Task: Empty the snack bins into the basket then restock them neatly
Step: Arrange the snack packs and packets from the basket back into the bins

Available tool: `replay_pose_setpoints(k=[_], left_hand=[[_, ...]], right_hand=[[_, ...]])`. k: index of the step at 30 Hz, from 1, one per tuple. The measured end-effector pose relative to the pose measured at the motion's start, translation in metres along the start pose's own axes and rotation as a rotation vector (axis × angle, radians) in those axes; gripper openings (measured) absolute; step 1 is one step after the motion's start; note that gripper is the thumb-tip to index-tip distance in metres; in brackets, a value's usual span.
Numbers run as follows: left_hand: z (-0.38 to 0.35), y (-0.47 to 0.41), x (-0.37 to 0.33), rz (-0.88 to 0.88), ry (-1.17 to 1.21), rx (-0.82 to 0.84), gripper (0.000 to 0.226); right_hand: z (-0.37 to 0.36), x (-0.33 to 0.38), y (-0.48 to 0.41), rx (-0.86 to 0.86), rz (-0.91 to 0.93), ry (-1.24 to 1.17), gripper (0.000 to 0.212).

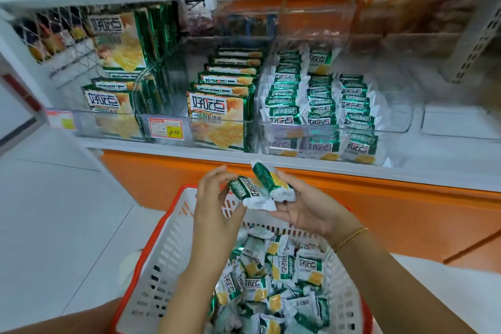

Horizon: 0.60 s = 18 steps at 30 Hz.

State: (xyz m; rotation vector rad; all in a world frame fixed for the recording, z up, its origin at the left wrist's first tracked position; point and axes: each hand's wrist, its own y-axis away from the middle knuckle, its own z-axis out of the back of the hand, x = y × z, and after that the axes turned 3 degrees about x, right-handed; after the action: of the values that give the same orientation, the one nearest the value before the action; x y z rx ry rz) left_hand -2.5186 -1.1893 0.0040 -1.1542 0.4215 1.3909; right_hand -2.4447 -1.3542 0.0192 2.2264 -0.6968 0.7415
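Snack packets (271, 287) — where?

Heaped loose inside the basket (162, 266), green and white with a yellow patch. More up beyond the basket's far rim, stood in tidy rows in a clear bin (320, 131) on the shelf (162, 148).

And the hands?

Both raised over the far rim of the basket, each holding something. Left hand (214, 206) pinching one packet (253, 194) between thumb and fingertips. Right hand (306, 211) palm up, fingers curled round a second packet (275, 182). Touching each other, those two, with the second tilted up behind the first. Thin gold bracelet (349, 238) on the right wrist, above the basket's right wall.

What sort of basket?

White slotted walls, orange rim. Close to full across the bottom, packets lying every which way.

Anything else up past the basket?

Up and to the left of the basket, big bags (217, 116) in the same green and yellow, standing one behind another — a yellow price tag (166, 129) just in front. Up and to the right of the basket, another clear tub (461, 122) at the front of the same shelf. Straight behind the basket, under the shelf, an orange panel (406, 211).
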Motion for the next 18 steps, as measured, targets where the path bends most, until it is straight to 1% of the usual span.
replay_pose_setpoints(k=[3,5,7,9,11,12,13,14,15,16,18], left_hand=[[0.008,-0.006,-0.018,0.133,0.221,-0.096,0.053],[0.013,-0.008,-0.028,0.192,0.283,-0.120,0.042],[0.017,-0.009,-0.033,0.229,0.316,-0.103,0.033],[0.020,-0.010,-0.032,0.281,0.443,-0.022,0.039],[0.020,-0.010,-0.028,0.312,0.568,0.079,0.052],[0.019,-0.010,-0.028,0.329,0.615,0.098,0.059],[0.018,-0.011,-0.028,0.351,0.662,0.094,0.064],[0.018,-0.013,-0.030,0.375,0.723,0.077,0.065],[0.018,-0.015,-0.032,0.398,0.786,0.049,0.062],[0.020,-0.018,-0.034,0.419,0.843,0.023,0.056],[0.023,-0.023,-0.037,0.454,0.896,0.027,0.052]], right_hand=[[-0.012,0.013,0.005,0.033,0.061,-0.004,0.044],[-0.020,0.017,0.007,0.033,0.105,0.005,0.041],[-0.027,0.017,0.007,0.002,0.144,0.019,0.036],[-0.033,0.017,0.006,-0.019,0.195,0.058,0.033],[-0.037,0.016,0.007,-0.008,0.243,0.112,0.031],[-0.039,0.016,0.009,0.003,0.261,0.145,0.031],[-0.042,0.017,0.012,0.012,0.269,0.213,0.033],[-0.045,0.019,0.014,0.009,0.274,0.309,0.040],[-0.047,0.022,0.016,-0.006,0.273,0.423,0.048],[-0.049,0.028,0.018,-0.024,0.280,0.534,0.050],[-0.052,0.045,0.025,-0.039,0.316,0.758,0.039]])
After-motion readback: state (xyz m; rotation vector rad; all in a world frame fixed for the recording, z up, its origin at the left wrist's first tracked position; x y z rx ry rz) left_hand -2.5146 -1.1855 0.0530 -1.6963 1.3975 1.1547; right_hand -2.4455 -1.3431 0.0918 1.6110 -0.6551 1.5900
